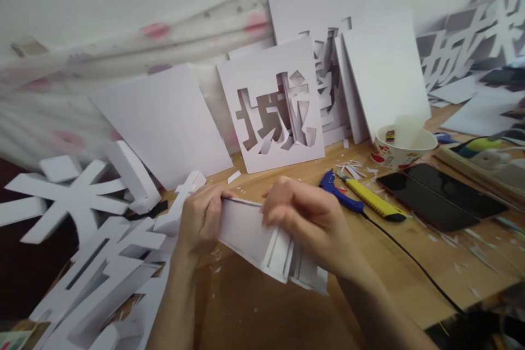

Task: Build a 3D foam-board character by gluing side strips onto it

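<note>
Because it is nearest, listed first: one white walled piece, near centre, tilted, raised off the tabletop. Left hand: grip closed around its left end. Right hand: fingers curled at its upper right; whether that grip pinches cannot be told. Probable hazard: thin walls buckling or seams parting under uneven squeezing. Farther, right: blue glue gun, yellow cutter beside it; a right-arm sweep could snag the cord. Far centre: leaning panel, character cut out; a knock could topple it.
</note>
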The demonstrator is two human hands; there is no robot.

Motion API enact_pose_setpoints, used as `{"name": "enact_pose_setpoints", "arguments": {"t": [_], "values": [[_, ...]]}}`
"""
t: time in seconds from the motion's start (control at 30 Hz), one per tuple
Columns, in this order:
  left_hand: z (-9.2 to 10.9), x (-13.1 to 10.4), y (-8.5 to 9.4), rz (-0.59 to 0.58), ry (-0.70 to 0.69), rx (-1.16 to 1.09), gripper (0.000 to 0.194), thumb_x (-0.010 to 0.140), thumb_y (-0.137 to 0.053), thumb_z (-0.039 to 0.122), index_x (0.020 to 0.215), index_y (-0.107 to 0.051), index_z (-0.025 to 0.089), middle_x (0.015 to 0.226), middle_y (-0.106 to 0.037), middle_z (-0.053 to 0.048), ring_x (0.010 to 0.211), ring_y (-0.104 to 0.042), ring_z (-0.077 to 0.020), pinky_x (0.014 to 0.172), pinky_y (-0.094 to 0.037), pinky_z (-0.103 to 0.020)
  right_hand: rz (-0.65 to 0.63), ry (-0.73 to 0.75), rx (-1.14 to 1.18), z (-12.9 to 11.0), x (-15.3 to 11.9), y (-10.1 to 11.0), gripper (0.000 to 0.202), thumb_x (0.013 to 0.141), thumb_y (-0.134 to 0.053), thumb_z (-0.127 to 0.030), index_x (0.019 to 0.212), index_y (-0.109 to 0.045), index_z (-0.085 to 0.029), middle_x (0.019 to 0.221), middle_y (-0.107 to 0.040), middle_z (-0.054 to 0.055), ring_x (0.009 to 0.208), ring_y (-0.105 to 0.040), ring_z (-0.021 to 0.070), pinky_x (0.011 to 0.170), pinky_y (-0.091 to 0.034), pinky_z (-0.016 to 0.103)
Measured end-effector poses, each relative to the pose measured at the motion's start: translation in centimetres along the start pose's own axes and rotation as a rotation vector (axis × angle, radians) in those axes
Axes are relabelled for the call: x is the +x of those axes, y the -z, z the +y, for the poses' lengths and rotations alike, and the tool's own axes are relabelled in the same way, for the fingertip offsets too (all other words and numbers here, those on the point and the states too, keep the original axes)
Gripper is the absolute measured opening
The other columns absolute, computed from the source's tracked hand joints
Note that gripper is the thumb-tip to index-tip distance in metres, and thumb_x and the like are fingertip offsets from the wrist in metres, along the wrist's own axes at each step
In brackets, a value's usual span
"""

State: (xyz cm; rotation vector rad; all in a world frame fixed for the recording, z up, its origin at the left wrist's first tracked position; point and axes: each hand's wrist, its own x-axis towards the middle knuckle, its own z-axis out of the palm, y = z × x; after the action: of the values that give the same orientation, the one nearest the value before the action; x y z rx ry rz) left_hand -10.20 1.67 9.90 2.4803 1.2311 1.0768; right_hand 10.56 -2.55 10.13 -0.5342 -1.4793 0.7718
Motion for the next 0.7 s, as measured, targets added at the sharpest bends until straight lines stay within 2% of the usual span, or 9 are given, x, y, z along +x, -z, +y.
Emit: {"name": "enact_pose_setpoints", "arguments": {"t": [0.07, 0.13, 0.2, 0.27, 0.33, 0.43, 0.53, 0.6, 0.7], "values": [[-0.3, -0.1, 0.1, 0.007, 0.01, -0.013, 0.037, 0.095, -0.03, 0.025, 0.08, -0.064, 0.017, 0.084, -0.069, -0.006, 0.081, -0.061, -0.0186, 0.075, -0.041, -0.032, 0.242, 0.004, -0.001, 0.6, 0.2, 0.3, 0.034, 0.101, -0.052, -0.038, 0.073, -0.063, -0.021, 0.068, -0.064, -0.002, 0.066, -0.059, 0.0108, 0.066, -0.046, 0.026], [-0.6, -0.1, 0.2, 0.016, 0.024, -0.029, 0.037, 0.095, -0.031, 0.025, 0.08, -0.064, 0.017, 0.084, -0.07, -0.006, 0.081, -0.061, -0.019, 0.075, -0.041, -0.032, 0.472, 0.036, 0.03, 1.1, 0.5, 1.3, 0.037, 0.1, -0.054, -0.039, 0.069, -0.059, -0.021, 0.063, -0.059, -0.003, 0.061, -0.056, 0.0102, 0.062, -0.044, 0.025], [-1.0, -0.1, 0.3, 0.029, 0.04, -0.047, 0.037, 0.094, -0.032, 0.026, 0.08, -0.065, 0.017, 0.082, -0.069, -0.005, 0.079, -0.061, -0.0189, 0.074, -0.041, -0.031, 0.639, 0.065, 0.083, 1.4, 0.4, 2.8, 0.041, 0.092, -0.066, -0.042, 0.06, -0.051, -0.02, 0.055, -0.046, -0.006, 0.051, -0.046, 0.0087, 0.053, -0.037, 0.024], [-1.5, 0.0, 0.5, 0.041, 0.063, -0.062, 0.038, 0.095, -0.031, 0.027, 0.079, -0.065, 0.017, 0.082, -0.07, -0.005, 0.079, -0.062, -0.0189, 0.074, -0.042, -0.031, 0.738, 0.055, 0.104, 1.5, 0.0, 4.3, 0.051, 0.083, -0.074, -0.047, 0.053, -0.043, -0.02, 0.049, -0.033, -0.008, 0.043, -0.035, 0.0076, 0.045, -0.029, 0.024], [-2.0, 0.1, 0.6, 0.051, 0.093, -0.064, 0.04, 0.095, -0.031, 0.028, 0.079, -0.066, 0.017, 0.083, -0.071, -0.006, 0.08, -0.063, -0.0193, 0.075, -0.042, -0.031, 0.785, 0.036, 0.086, 1.5, -0.7, 5.5, 0.057, 0.082, -0.075, -0.048, 0.048, -0.036, -0.022, 0.043, -0.027, -0.009, 0.04, -0.028, 0.0072, 0.044, -0.025, 0.025], [-2.9, 0.0, 0.9, 0.077, 0.138, -0.055, 0.039, 0.093, -0.033, 0.028, 0.08, -0.068, 0.016, 0.082, -0.071, -0.006, 0.079, -0.063, -0.0204, 0.073, -0.043, -0.031, 0.789, -0.002, 0.052, 1.8, -1.7, 6.2, 0.058, 0.086, -0.07, -0.048, 0.045, -0.036, -0.023, 0.037, -0.028, -0.008, 0.038, -0.028, 0.0081, 0.046, -0.026, 0.027], [-3.8, 0.0, 1.1, 0.102, 0.177, -0.065, 0.036, 0.09, -0.036, 0.028, 0.076, -0.068, 0.017, 0.074, -0.068, -0.005, 0.07, -0.059, -0.0205, 0.074, -0.045, -0.032, 0.816, -0.051, 0.045, 2.2, -2.2, 6.2, 0.058, 0.078, -0.078, -0.049, 0.044, -0.039, -0.022, 0.042, -0.03, -0.007, 0.04, -0.031, 0.0084, 0.045, -0.024, 0.027], [-4.4, -0.1, 1.2, 0.112, 0.192, -0.077, 0.037, 0.089, -0.036, 0.03, 0.075, -0.068, 0.017, 0.072, -0.067, -0.005, 0.067, -0.058, -0.0208, 0.075, -0.046, -0.034, 0.838, -0.081, 0.013, 2.6, -2.3, 6.1, 0.055, 0.075, -0.081, -0.049, 0.046, -0.043, -0.022, 0.046, -0.034, -0.006, 0.044, -0.036, 0.0096, 0.046, -0.027, 0.027], [-5.2, -0.2, 1.2, 0.129, 0.204, -0.097, 0.039, 0.088, -0.037, 0.036, 0.078, -0.07, 0.018, 0.08, -0.072, -0.007, 0.074, -0.061, -0.0231, 0.075, -0.047, -0.035, 0.82, -0.118, -0.036, 3.3, -2.5, 6.4, 0.044, 0.08, -0.076, -0.053, 0.057, -0.053, -0.022, 0.053, -0.048, -0.004, 0.052, -0.046, 0.0121, 0.05, -0.038, 0.027]]}}
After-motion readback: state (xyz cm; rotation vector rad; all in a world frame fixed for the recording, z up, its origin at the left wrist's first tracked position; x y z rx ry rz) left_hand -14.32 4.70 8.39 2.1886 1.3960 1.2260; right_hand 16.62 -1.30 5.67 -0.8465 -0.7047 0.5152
